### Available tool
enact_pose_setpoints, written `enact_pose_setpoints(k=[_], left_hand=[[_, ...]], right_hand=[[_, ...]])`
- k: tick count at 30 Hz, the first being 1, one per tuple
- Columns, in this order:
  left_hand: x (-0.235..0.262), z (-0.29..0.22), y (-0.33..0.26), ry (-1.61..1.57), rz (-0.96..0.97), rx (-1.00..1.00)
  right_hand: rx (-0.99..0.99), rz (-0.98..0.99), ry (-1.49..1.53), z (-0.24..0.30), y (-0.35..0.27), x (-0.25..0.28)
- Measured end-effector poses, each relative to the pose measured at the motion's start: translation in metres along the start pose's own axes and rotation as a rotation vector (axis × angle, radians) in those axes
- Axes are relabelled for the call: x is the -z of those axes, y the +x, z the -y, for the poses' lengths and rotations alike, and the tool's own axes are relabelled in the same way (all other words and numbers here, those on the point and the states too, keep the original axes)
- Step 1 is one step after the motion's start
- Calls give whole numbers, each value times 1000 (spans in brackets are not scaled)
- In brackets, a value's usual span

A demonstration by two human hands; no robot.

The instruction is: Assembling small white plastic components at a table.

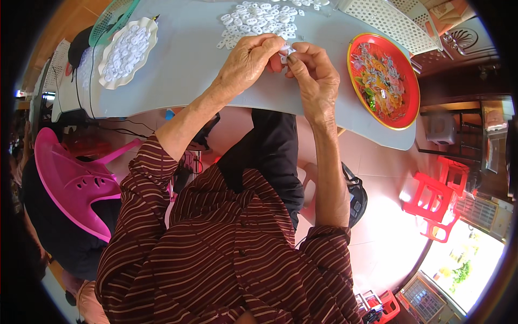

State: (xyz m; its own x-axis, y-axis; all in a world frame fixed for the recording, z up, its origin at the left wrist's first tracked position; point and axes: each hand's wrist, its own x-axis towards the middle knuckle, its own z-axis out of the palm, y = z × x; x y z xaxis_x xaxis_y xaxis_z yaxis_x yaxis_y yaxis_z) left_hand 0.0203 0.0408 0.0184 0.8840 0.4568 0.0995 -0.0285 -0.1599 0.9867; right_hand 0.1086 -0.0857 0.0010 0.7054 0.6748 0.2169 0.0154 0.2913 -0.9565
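Over the near part of the grey-blue table (189,70), my two hands meet at the fingertips. My left hand (249,60) pinches a small white plastic piece (286,52). My right hand (315,75) closes its thumb and fingers on the same spot from the other side. Fingers cover much of the piece, and whether it is one part or two joined cannot be told. Just beyond my hands lies a loose pile of small white plastic pieces with slots (259,21). To the right, a round red tray (413,100) with a gold rim bears many small greyish-white pieces.
A scalloped white dish (106,80) heaped with white pieces stands at the left, beside a teal mesh basket (102,27). A white perforated basket (388,24) sits at the far right. Below are a pink plastic chair (65,178), a dark bag (355,197) and red stools (431,197).
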Motion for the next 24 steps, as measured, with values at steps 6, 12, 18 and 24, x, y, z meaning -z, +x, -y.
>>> enact_pose_setpoints(k=[6, 12, 18, 24], left_hand=[[-6, -2, 0, 89, -66, -66], [-6, -6, -2, 260, -71, -155], [-10, -6, -1, 265, -41, -147], [-12, -3, -8, 200, -59, -114]], right_hand=[[21, -11, -3, -1, -1, 1], [13, -29, -51, 2, -2, 2], [57, -43, -60, 0, -3, 2], [48, -72, -57, 2, -4, 0]])
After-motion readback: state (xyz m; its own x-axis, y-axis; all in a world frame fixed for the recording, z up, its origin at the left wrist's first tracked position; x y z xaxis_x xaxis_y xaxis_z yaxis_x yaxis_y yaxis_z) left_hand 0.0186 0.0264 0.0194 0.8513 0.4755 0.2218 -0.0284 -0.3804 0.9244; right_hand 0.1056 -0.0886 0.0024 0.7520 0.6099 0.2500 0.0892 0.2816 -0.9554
